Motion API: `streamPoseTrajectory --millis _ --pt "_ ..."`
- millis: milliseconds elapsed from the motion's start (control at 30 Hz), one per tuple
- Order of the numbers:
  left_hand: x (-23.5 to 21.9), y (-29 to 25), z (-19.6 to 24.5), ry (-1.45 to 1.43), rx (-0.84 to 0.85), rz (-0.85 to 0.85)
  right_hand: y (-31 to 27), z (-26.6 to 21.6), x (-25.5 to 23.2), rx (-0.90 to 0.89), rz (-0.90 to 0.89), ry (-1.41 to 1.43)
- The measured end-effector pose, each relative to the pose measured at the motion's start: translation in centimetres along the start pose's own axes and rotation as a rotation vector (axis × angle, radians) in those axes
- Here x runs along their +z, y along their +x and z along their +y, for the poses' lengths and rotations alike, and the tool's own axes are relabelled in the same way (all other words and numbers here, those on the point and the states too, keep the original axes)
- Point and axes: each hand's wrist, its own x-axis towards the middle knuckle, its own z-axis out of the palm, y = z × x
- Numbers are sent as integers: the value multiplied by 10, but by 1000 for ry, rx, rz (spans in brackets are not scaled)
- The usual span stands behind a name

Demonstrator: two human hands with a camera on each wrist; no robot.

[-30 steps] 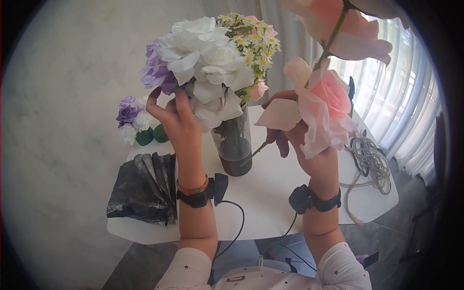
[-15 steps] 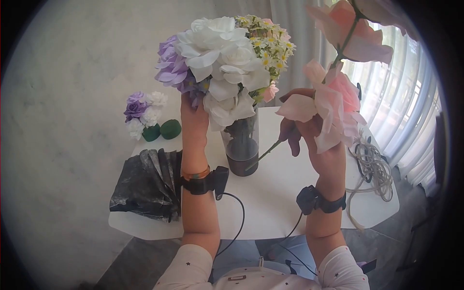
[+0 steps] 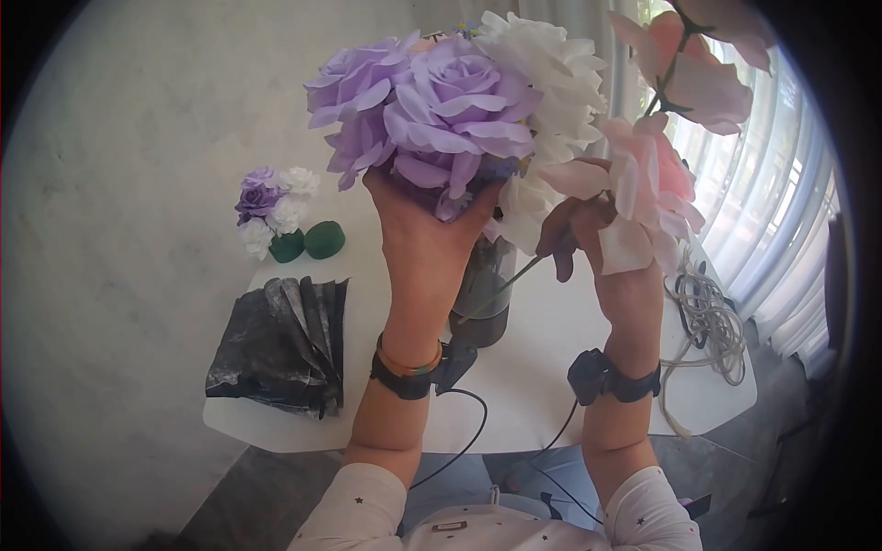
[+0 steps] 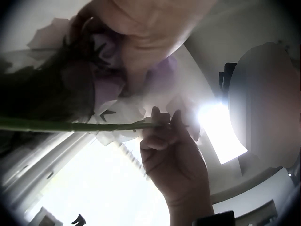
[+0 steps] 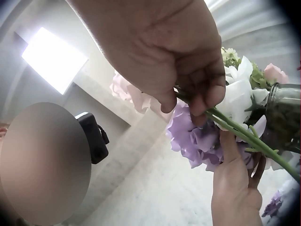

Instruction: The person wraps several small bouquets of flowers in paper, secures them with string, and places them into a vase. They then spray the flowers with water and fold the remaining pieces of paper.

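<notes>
Purple roses (image 3: 459,101) and white flowers (image 3: 551,83) crowd the top of a glass vase (image 3: 480,308) with a dark base. The left hand (image 3: 427,239) grips the purple blooms from below, thumb and fingers spread around their underside; petals hide the fingertips. To its right, the right hand (image 3: 611,248) pinches a green stem (image 5: 263,147) bearing large pink roses (image 3: 648,174). That stem slants down in front of the vase. In the left wrist view, the right hand (image 4: 176,160) holds the stem (image 4: 70,126) between thumb and fingers.
On the white table (image 3: 551,395), a black folded sheet (image 3: 280,349) lies at left. Behind it are small purple and white flowers (image 3: 266,204) and two green pieces (image 3: 323,240). A coiled cord (image 3: 707,317) lies at right, near a curtained window.
The bouquet has turned, bringing the purple roses to the front and the white ones to the right. The left hand has moved right with them; the right hand keeps the pink stem.
</notes>
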Motion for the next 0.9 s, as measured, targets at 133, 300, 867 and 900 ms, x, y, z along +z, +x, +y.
streamPoseTrajectory --millis 133,300,867,900 --pt "-34 2 19 247 -153 -309 2 -2 -4 -8 -4 44" --pt "-59 3 26 517 -231 -464 1 -10 -8 -118 -10 -43" --pt "-13 7 -27 259 205 -168 -8 -25 -19 -638 378 -138" --pt "-11 4 -20 314 165 -135 -9 -26 -19 -661 409 -118"
